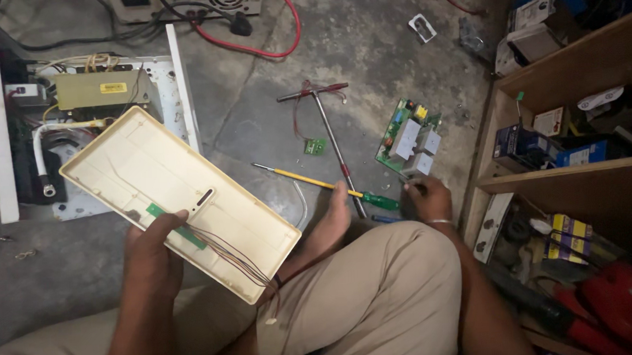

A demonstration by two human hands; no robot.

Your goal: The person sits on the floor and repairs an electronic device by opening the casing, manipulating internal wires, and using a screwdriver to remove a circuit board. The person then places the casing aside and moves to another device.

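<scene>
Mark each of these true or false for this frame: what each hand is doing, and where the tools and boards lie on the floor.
1. The left hand holds a cream plastic cover. True.
2. The right hand grips the T-handle tool. False: it is down at the floor beside the green circuit board, and the tool lies apart from it.
3. A yellow-shafted screwdriver lies on the floor. True.
4. The cream cover is screwed onto the white chassis. False: it is off and held up in the hand.
5. Thin wires run from the cover's inner side. True.
</scene>
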